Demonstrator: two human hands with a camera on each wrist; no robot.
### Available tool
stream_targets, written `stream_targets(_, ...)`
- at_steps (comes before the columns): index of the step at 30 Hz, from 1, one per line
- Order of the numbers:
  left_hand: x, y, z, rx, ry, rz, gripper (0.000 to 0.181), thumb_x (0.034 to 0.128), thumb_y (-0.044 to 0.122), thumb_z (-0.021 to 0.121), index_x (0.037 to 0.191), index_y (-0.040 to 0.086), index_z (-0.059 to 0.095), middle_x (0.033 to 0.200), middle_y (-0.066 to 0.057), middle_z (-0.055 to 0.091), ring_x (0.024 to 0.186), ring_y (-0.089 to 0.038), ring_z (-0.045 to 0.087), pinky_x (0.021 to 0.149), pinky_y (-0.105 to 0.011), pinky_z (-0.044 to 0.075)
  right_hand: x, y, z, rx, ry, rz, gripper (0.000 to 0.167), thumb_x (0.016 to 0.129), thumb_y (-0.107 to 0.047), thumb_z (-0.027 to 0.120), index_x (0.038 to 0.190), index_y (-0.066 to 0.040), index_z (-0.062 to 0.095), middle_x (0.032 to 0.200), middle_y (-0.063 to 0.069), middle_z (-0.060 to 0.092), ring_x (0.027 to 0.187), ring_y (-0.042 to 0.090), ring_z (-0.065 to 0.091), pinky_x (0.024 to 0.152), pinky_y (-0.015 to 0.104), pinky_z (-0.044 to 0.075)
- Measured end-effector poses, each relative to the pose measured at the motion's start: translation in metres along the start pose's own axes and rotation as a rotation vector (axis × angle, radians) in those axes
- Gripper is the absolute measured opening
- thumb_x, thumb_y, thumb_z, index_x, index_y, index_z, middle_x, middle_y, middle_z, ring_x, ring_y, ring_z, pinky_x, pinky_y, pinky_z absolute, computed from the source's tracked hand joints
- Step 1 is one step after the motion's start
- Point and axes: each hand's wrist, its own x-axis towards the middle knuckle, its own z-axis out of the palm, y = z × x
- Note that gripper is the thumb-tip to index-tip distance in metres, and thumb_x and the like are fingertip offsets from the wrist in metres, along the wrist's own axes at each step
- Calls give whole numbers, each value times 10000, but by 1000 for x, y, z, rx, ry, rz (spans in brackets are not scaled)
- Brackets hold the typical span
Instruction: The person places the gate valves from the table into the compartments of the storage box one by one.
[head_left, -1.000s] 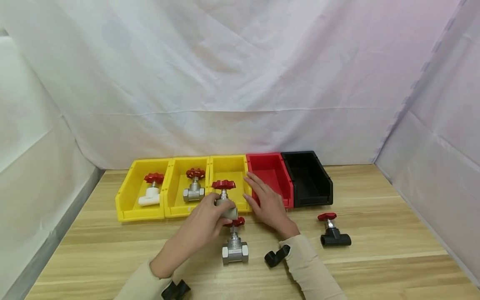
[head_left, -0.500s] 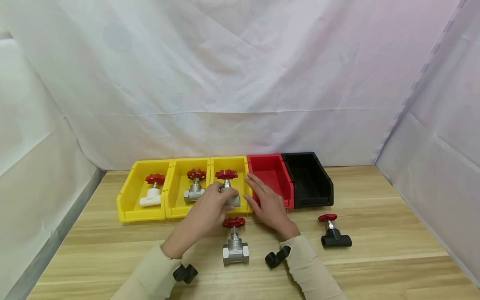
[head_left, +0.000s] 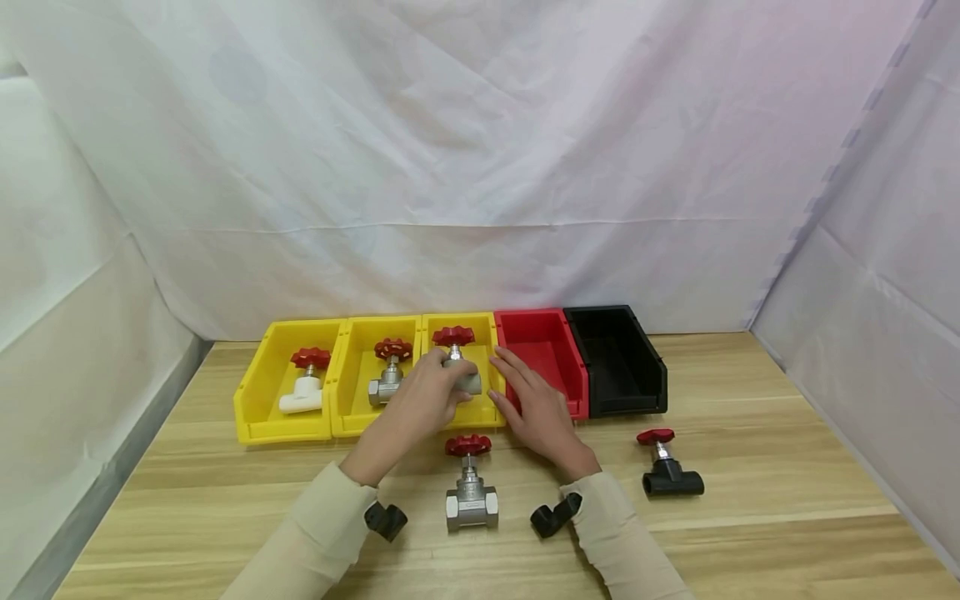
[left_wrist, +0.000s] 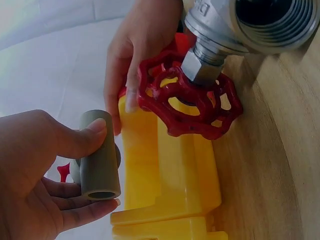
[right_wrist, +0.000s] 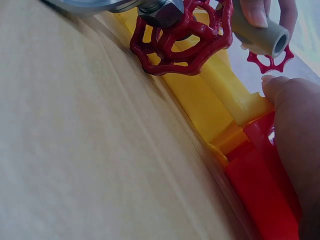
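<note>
My left hand pinches a grey plastic valve by its pipe body, thumb on one side and fingers on the other. The valve's red handwheel points up and away, over the third yellow bin. In the head view, my right hand rests with fingers extended at the wall between that bin and the red bin. A steel gate valve with a red handwheel stands on the table in front of the bins, between my forearms. Its handwheel looms large in both wrist views.
A white valve lies in the leftmost yellow bin, and another steel valve in the second. The black bin ends the row at right. A black valve lies on the table at right. White cloth hangs behind.
My left hand has carried the grey valve forward and slightly right, from above the standing steel valve to over the third yellow bin. The right hand has stayed in place.
</note>
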Motion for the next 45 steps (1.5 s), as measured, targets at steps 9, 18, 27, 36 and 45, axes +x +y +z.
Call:
stream_targets(9, 7, -2, 11, 17, -34, -50, 270, 842, 141, 748, 1103, 132, 682, 984, -133, 575, 821, -217, 519, 719, -306, 538, 0, -1, 0, -5, -2, 2, 626, 909, -377, 633, 1472, -267, 381, 1541, -139, 254, 1189, 166, 503, 646, 268, 517)
stream_targets(18, 12, -3, 16, 37, -75, -76, 258, 845, 108, 737, 1095, 127, 678, 971, -134, 577, 811, -217, 507, 711, -302, 525, 0, -1, 1, -11, 13, -8, 624, 906, -352, 646, 1468, -272, 387, 1537, -136, 266, 1159, 174, 526, 614, 260, 507)
stream_targets(27, 12, -3, 22, 38, -93, -82, 267, 815, 80, 757, 1066, 121, 678, 921, -117, 584, 804, -230, 516, 697, -315, 530, 0, -1, 0, -1, 9, -4, 618, 910, -347, 644, 1467, -266, 390, 1535, -121, 278, 1178, 182, 515, 646, 302, 517)
stream_targets(36, 15, -3, 30, 49, -125, -107, 285, 792, 62, 773, 1054, 124, 678, 891, -94, 597, 806, -231, 515, 701, -321, 535, 0, -1, 0, -1, 8, 3, 614, 910, -348, 643, 1465, -264, 395, 1537, -135, 266, 1209, 175, 494, 690, 326, 527)
stream_targets(45, 19, -4, 35, 90, -167, -106, 266, 802, 89, 770, 1047, 127, 672, 874, -85, 612, 810, -246, 537, 722, -346, 539, 0, 0, 1, -14, 9, -19, 607, 921, -363, 622, 1471, -267, 382, 1543, -123, 260, 1204, 175, 500, 636, 283, 515)
